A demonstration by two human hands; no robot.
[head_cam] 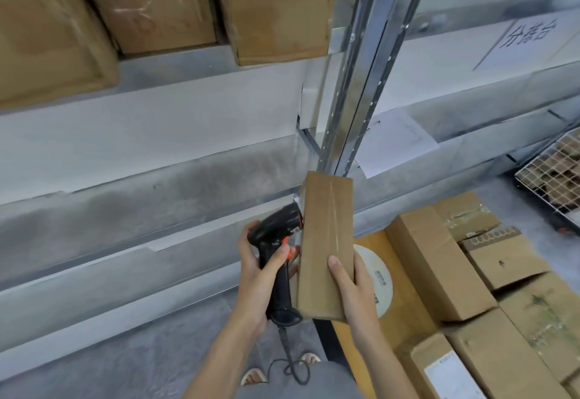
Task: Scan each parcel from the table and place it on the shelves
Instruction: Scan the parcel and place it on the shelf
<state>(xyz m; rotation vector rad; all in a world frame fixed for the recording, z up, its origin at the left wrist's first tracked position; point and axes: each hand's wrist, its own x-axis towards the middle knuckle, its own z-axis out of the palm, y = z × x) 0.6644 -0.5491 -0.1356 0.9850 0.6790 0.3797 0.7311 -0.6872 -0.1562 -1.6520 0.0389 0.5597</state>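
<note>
My right hand grips the long brown parcel near its lower end, thumb across the taped face, holding it upright in the air before the shelves. My left hand wraps the black scanner, its nose just beside the parcel's left side. More boxes crowd the table's near-right corner.
</note>
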